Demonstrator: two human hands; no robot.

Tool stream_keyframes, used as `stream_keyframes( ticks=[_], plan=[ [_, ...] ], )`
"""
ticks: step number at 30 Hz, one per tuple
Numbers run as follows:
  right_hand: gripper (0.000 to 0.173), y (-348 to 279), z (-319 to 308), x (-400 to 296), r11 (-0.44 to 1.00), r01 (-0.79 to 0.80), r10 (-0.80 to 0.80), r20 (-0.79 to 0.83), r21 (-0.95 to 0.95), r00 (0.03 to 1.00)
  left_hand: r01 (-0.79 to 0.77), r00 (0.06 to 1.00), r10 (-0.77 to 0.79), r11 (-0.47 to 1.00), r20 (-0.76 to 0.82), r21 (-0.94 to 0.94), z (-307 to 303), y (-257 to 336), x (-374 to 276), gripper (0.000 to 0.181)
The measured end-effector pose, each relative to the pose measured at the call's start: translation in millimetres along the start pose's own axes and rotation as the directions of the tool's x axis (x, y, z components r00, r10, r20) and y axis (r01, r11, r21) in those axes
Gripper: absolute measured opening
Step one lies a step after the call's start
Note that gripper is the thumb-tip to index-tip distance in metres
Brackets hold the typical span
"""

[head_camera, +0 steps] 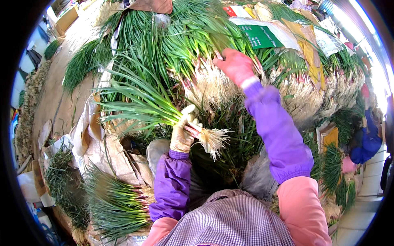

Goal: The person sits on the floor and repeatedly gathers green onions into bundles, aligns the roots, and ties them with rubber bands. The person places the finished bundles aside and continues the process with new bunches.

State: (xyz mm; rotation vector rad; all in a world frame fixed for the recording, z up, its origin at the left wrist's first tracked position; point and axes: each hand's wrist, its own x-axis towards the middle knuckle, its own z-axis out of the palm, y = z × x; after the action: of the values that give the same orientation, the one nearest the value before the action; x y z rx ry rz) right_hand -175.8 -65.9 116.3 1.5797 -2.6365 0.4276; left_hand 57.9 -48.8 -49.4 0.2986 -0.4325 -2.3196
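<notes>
My left hand [183, 130], in a pale glove, is closed around a small bunch of green garlic plants [154, 107]. Their leaves fan out to the upper left, and their pale roots hang to the right of the fist. In a red glove, my right hand [235, 66] reaches to a large pile of the same plants [184, 43], with its fingertips at the reddish stems just above the thick roots. Whether those fingers grip a stem I cannot tell. Purple sleeve covers sit on both forearms.
More plants lie at the lower left [120, 203], beside dark leaf scraps [66, 184]. A green and white printed sack [264, 35] lies over the pile. Loose leaves cover the ground between my knees. At the far right a person in blue [369, 141] is partly visible.
</notes>
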Motion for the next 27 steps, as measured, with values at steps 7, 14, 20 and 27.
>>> stream_keyframes(
  ticks=[7,14,20,27],
  plan=[
    [0.028,28.4,-11.2,-78.0,0.751,-0.042,0.155,-0.113,0.659,0.981,0.017,0.999,-0.023,0.989,0.034,0.146,45.0,-19.8,-0.6,0.035],
    [0.022,25.4,20.8,-199.0,0.887,0.114,-0.103,-0.048,0.447,0.994,0.207,0.978,-0.207,0.953,-0.023,0.22,64.0,-60.5,-7.8,0.042],
    [0.042,52.5,31.1,-134.0,0.357,-0.388,-0.179,0.47,0.85,0.864,0.193,0.979,-0.183,0.971,-0.087,0.138,68.7,-60.7,-45.2,0.03],
    [0.018,7.9,53.6,-184.6,-0.25,-0.34,-0.01,0.349,0.907,0.937,0.025,0.961,0.028,0.982,-0.276,0.185,74.1,-68.7,-61.8,0.019]
  ],
)
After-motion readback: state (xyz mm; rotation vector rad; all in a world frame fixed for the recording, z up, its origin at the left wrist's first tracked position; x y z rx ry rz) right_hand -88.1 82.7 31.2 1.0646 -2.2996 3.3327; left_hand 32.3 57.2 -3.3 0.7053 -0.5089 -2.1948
